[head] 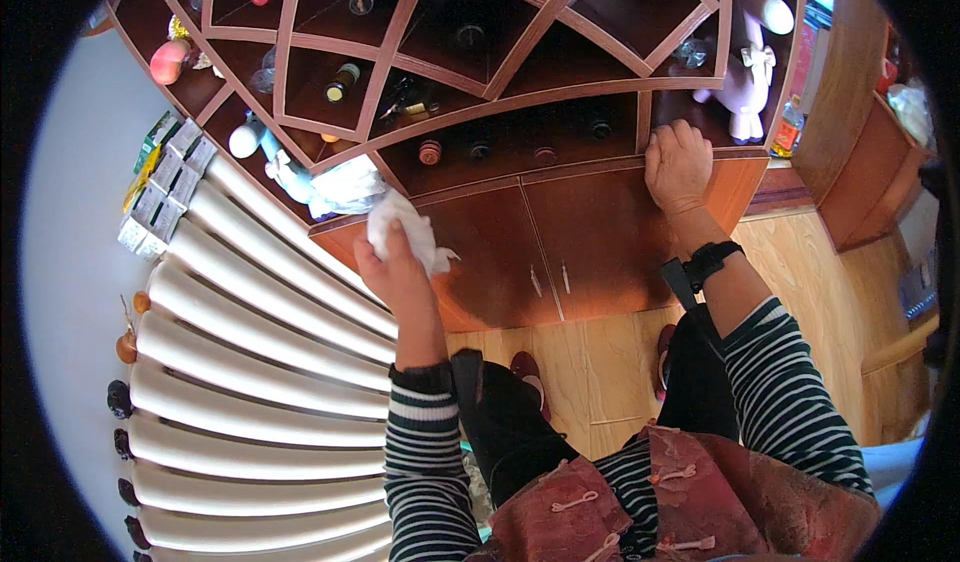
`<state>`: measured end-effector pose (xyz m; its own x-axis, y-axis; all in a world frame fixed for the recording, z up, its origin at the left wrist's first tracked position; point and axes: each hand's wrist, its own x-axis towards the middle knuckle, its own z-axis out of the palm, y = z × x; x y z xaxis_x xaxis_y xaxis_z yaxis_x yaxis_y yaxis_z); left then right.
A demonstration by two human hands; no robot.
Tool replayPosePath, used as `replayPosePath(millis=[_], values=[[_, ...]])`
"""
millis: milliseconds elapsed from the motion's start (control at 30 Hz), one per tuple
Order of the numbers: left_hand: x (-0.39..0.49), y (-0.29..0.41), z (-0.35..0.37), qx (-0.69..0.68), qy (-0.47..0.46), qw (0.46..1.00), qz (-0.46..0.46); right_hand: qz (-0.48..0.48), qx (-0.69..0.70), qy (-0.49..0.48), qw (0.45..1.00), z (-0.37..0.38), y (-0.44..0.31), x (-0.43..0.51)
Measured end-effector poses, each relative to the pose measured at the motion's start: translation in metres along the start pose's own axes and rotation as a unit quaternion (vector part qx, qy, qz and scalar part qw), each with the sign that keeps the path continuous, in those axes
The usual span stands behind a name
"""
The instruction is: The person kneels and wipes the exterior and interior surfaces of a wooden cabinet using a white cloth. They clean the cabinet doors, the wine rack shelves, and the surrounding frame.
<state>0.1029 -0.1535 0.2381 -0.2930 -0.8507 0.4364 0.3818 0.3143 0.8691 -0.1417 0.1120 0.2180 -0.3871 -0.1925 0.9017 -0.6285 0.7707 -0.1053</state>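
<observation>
My left hand (397,265) grips a crumpled white cloth (405,228) at the left front edge of a brown wooden cabinet (480,262). Right beside the cloth, on the shelf, lies a clear plastic bag (349,185), next to a blue and white animal figurine (289,175). My right hand (679,164) rests with curled fingers on the shelf's front edge, by a short upright divider, and no object shows in it. A pink animal figurine with a bow (746,85) stands on the shelf just to its right.
Diamond-shaped rack compartments (525,25) with several bottles rise above the shelf. A white radiator (262,352) runs along the left, small boxes (169,187) on its top. A peach-shaped ornament (170,61) sits at the upper left. An oil bottle (787,128) stands beyond the cabinet's right side.
</observation>
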Motion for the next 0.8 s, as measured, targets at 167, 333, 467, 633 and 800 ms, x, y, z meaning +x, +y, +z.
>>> replayPosePath(millis=[167, 333, 467, 633, 800], values=[[0.043, 0.013, 0.013, 0.074, 0.060, 0.987, 0.129, -0.006, -0.007, 0.005, 1.000, 0.000, 0.000, 0.000], [0.084, 0.020, 0.025, 0.250, 0.104, 0.922, 0.276, -0.005, -0.007, 0.002, 1.000, 0.002, 0.000, 0.000], [0.090, 0.015, 0.039, 0.357, 0.108, 0.876, 0.305, -0.007, -0.005, 0.008, 1.000, 0.003, 0.000, 0.001], [0.085, 0.005, 0.043, 0.331, 0.099, 0.865, 0.363, -0.002, -0.007, -0.001, 1.000, 0.002, -0.001, 0.001], [0.088, 0.005, 0.037, 0.334, 0.105, 0.860, 0.371, -0.006, -0.002, 0.006, 1.000, 0.000, -0.003, 0.001]])
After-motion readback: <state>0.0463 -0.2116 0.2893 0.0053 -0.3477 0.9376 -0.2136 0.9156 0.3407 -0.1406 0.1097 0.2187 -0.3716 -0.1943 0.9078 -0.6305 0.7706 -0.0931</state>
